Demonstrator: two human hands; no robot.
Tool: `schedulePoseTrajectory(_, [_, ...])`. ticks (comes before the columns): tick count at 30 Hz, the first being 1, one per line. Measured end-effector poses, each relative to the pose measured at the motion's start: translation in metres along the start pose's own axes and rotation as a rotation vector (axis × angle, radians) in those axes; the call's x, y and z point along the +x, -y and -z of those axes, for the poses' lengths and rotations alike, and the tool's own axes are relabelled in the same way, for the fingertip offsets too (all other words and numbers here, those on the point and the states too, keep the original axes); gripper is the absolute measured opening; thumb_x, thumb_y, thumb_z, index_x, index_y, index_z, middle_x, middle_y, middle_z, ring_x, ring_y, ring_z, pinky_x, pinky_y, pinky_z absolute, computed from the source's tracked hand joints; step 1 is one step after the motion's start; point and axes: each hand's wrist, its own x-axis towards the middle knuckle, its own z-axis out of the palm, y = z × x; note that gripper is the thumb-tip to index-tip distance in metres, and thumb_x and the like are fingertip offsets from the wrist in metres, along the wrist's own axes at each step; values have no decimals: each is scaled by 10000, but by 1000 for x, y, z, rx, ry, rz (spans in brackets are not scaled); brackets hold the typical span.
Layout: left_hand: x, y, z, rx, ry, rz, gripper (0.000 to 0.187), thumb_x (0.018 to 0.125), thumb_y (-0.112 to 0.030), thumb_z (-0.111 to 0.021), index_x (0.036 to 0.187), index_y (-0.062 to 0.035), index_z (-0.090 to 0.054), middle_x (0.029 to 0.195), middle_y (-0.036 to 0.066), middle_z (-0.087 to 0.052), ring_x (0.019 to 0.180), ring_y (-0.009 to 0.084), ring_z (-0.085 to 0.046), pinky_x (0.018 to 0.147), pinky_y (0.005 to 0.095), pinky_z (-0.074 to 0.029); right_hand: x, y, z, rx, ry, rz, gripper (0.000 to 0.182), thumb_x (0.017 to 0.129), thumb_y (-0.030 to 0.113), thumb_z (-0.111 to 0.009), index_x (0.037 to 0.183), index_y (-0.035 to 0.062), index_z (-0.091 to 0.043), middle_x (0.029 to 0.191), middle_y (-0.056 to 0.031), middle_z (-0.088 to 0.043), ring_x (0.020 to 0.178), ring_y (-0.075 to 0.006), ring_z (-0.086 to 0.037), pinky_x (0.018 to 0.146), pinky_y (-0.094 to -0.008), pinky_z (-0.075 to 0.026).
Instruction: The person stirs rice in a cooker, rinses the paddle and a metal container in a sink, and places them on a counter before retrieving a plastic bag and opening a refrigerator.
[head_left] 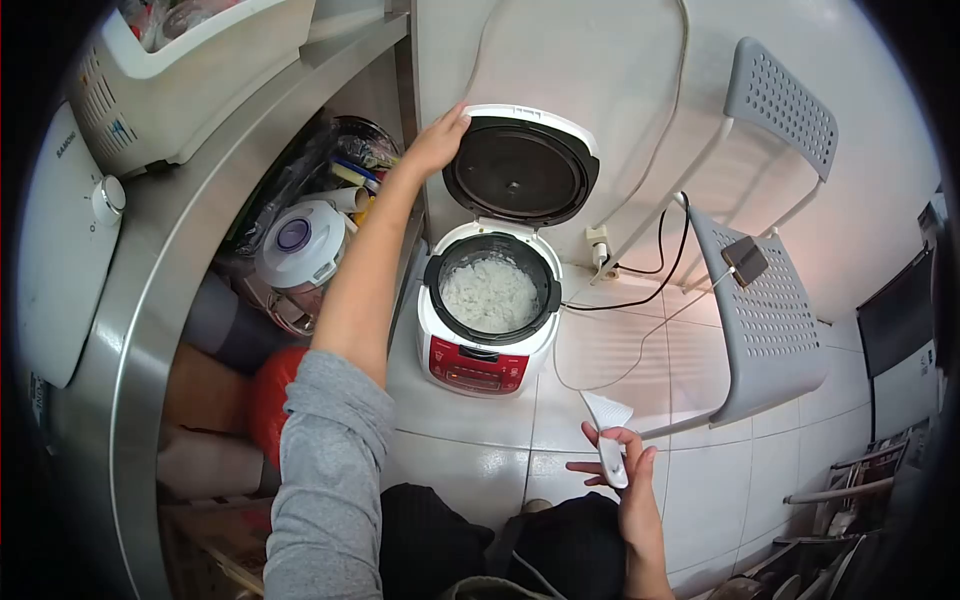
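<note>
A red and white rice cooker [479, 368] stands on the tiled floor, its lid [520, 172] raised. White cooked rice [489, 295] lies in the dark inner pot. My left hand [437, 140] is at the upper left edge of the lid, its fingers closed over the rim. My right hand [630, 480] holds a white rice paddle [607, 412] by its handle, blade pointing up and away, to the lower right of the cooker.
A grey perforated chair [765, 310] stands at the right with a phone-like device [745, 261] on its seat. Cables run to a wall socket [597, 240]. At the left are a metal counter edge [150, 300] and a blender-like appliance [300, 245].
</note>
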Motion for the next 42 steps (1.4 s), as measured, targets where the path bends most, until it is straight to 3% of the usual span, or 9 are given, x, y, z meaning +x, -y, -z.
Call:
schedulePoseTrajectory(5, [-17,13,-3,-98,-34,-36,424,937,-311,-382,1259,-45,-457,1240,211,-494,1177,335,-453,977,358,-347,1,-3,3,12,-15,-15,636,884,640,-82,1130,143,-395,1320,-155,-451,913,-265,-631,748,-277,-431])
schedulePoseTrajectory(13, [-110,-15,23,-96,-22,-65,337,937,-284,-401,1119,-25,-518,1094,186,-566,1022,338,-542,889,337,-402,1,-1,7,218,-199,192,591,896,613,-128,1174,136,-338,1360,-191,-388,883,-273,-634,729,-300,-465])
schedulePoseTrajectory(15, [-137,-18,25,-51,-47,-29,292,932,-269,-424,1020,-10,-527,990,175,-572,934,347,-552,832,358,-420,1,-2,7,235,-213,235,593,894,619,-138,1171,135,-339,1353,-197,-396,870,-272,-638,733,-300,-463])
schedulePoseTrajectory(19, [-180,-26,22,79,-1,108,275,910,-281,-464,938,-13,-520,933,164,-552,884,351,-548,785,392,-423,2,0,5,239,-200,235,589,894,620,-137,1160,137,-344,1344,-204,-404,863,-269,-642,739,-300,-459])
schedulePoseTrajectory(21, [-195,-29,20,246,156,204,275,869,-302,-521,901,-29,-526,916,153,-542,888,348,-548,775,420,-419,2,-2,5,236,-205,230,588,895,618,-136,1162,137,-344,1344,-205,-404,864,-268,-642,740,-300,-459])
schedulePoseTrajectory(22, [-201,-22,17,283,223,224,307,813,-309,-601,918,-38,-503,938,159,-527,902,341,-537,755,398,-426,2,-2,6,235,-210,230,587,896,616,-135,1163,137,-345,1344,-205,-404,864,-268,-643,740,-299,-459])
schedulePoseTrajectory(26, [-219,1,6,365,350,230,378,759,-305,-655,999,-80,-468,1028,146,-509,926,351,-537,790,413,-431,1,-1,7,244,-218,237,586,897,613,-133,1168,139,-346,1343,-204,-405,866,-267,-643,743,-301,-459])
schedulePoseTrajectory(42, [-238,22,-14,338,358,351,503,654,-259,-766,1046,-121,-484,1084,105,-498,1024,318,-516,846,431,-432,1,-1,6,205,-165,207,592,895,617,-152,1175,134,-346,1337,-203,-413,876,-265,-640,755,-301,-457])
